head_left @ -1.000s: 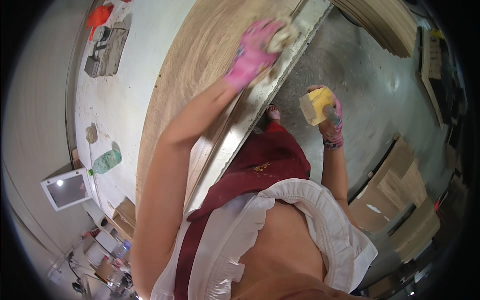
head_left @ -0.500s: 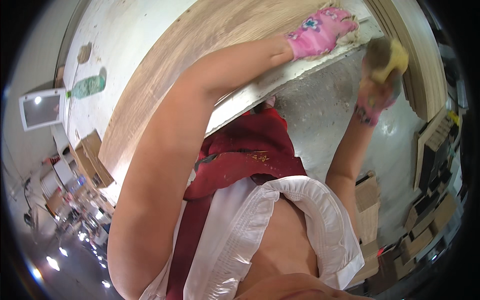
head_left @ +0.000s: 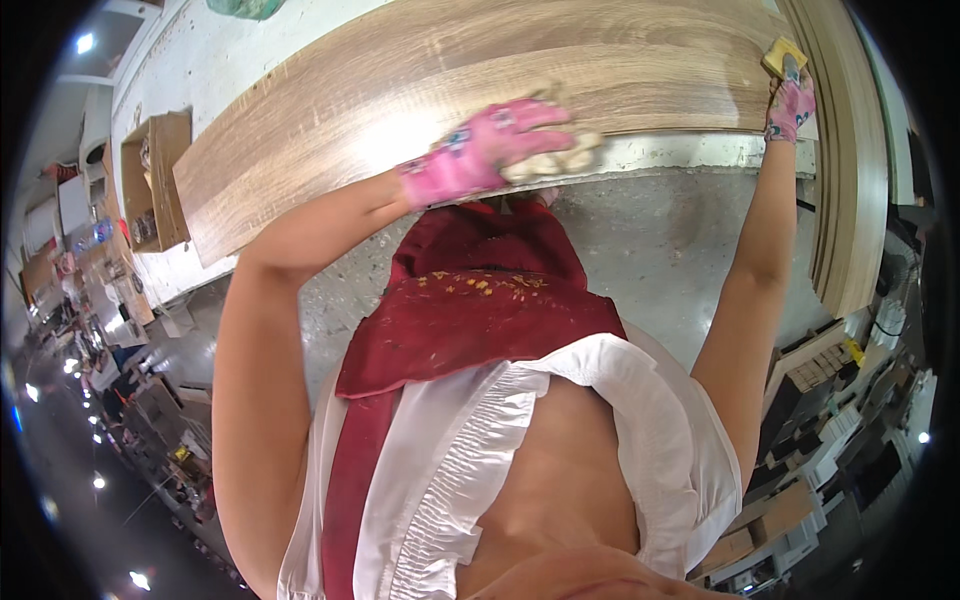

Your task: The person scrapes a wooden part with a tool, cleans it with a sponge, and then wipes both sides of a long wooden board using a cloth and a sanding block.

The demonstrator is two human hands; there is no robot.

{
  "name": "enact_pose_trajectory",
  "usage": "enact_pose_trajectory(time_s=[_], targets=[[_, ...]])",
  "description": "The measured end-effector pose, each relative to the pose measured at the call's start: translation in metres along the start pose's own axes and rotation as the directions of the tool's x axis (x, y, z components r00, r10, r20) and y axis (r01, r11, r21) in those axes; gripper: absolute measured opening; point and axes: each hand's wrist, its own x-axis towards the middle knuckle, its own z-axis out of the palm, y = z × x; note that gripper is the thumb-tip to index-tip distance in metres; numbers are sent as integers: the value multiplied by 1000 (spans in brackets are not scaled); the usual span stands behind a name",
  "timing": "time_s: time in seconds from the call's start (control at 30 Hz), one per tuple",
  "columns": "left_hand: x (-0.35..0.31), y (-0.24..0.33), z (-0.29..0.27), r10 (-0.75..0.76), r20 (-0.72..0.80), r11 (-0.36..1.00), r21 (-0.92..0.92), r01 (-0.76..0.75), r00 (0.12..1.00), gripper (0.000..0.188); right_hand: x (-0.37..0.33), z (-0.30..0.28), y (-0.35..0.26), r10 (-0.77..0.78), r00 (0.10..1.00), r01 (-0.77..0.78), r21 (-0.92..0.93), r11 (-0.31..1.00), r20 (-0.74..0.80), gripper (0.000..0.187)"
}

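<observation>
A long wood-grain board (head_left: 420, 80) lies across the white worktable (head_left: 690, 152). Near the board's front edge, my left hand (head_left: 490, 150), in a pink flowered glove, is closed over a bunched cream cloth (head_left: 560, 158). The cloth is slightly blurred, and part of it is under the palm. At the far right, my right hand (head_left: 792, 108), in a matching glove, grips a yellow sponge (head_left: 785, 56) at the board's right end. The thumb rests along the sponge, while its underside is hidden.
Stacked wood-grain boards (head_left: 835, 190) stand close beyond my right hand. On the left of the table is an open cardboard box (head_left: 158, 180), with a green bottle (head_left: 245, 8) cut off at the top edge. Grey floor (head_left: 660, 240) shows below the table, and cartons (head_left: 770, 525) lie at lower right.
My left hand has moved left and nearer along the board with the cloth. My right hand has brought the sponge from over the floor up to the board's right end. The view has turned.
</observation>
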Motion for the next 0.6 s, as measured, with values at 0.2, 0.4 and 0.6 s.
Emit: enact_pose_trajectory(time_s=[0.2, 0.4, 0.6], targets=[[-133, 8, -89, -122, -125, 991, -78, 113, 985, 48, -18, 11, -26, 21, 999, -18, 61, 998, -46, 35], [-295, 28, -170, -494, -128, 788, 351, 505, 860, 46, -11, 3, -18, -34, 998, 27, 137, 990, 45, 32], [-429, 43, -218, -567, -646, 552, 162, 818, 511, 36, -17, 10, -23, -40, 999, 39, 68, 997, 12, 24]])
